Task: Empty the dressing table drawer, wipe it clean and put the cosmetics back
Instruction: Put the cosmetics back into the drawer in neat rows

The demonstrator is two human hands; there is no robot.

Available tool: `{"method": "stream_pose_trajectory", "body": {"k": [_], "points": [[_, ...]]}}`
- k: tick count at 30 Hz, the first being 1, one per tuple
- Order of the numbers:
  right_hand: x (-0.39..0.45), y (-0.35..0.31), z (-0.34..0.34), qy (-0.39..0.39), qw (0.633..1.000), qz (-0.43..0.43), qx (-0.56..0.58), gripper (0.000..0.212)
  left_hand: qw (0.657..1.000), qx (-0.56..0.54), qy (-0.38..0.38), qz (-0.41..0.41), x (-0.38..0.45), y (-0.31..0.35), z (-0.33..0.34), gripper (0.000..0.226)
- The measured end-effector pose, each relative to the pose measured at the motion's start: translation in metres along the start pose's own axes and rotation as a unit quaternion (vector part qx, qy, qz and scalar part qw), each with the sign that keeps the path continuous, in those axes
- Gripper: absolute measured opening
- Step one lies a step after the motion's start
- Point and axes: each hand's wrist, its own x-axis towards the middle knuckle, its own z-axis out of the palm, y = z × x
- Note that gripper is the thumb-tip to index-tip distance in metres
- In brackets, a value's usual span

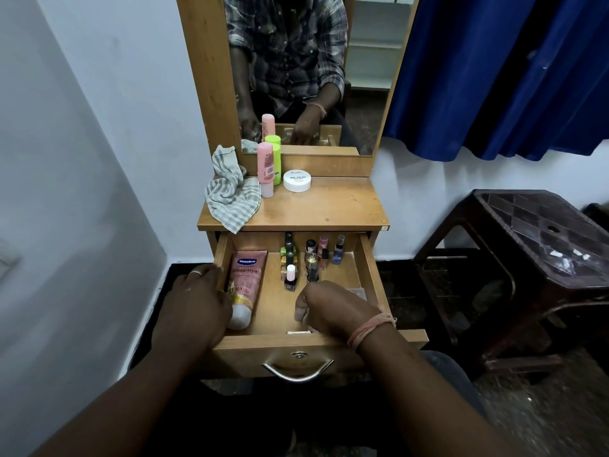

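Observation:
The wooden drawer (pixel 372 275) of the dressing table is pulled out. Inside lie a pink Vaseline tube (pixel 247 275) at the left and several nail polish bottles and small cosmetics (pixel 308 258) along the back. My left hand (pixel 194 301) curls its fingers over the drawer's left wall, right against the tube and hiding its lower left edge. My right hand (pixel 333 306) is inside the drawer near the front, fingers curled, pinching a small white thing that is mostly hidden. A pink bottle (pixel 265 166), a green bottle (pixel 275 156) and a white nail polish jar (pixel 297 180) stand on the tabletop (pixel 342 206).
A grey checked cloth (pixel 232 189) lies bunched at the tabletop's left, hanging over its edge. A mirror (pixel 296 61) rises behind. A dark plastic stool (pixel 527 245) stands to the right, a blue curtain (pixel 494 77) above it. A wall is close on the left. A small white strip (pixel 298 332) lies at the drawer's front.

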Motion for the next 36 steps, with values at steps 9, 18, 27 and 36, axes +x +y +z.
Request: {"method": "stream_pose_trajectory", "body": {"k": [9,18,27,36], "points": [[0.002,0.01,0.009,0.062,0.996,-0.006,0.067,0.014,0.999,0.052,0.009,0.003,0.003,0.005,0.0,0.029],[0.004,0.001,0.009,0.104,0.992,-0.025,0.068,0.015,0.99,0.099,0.104,-0.006,0.031,0.023,0.012,0.016],[0.018,-0.006,-0.004,0.237,0.966,-0.029,0.103,0.02,0.989,0.107,0.062,-0.08,0.031,0.015,0.028,0.035],[0.054,-0.016,-0.058,0.41,0.901,-0.053,0.13,0.009,0.99,0.096,0.057,-0.083,0.032,0.017,0.03,0.041]]}}
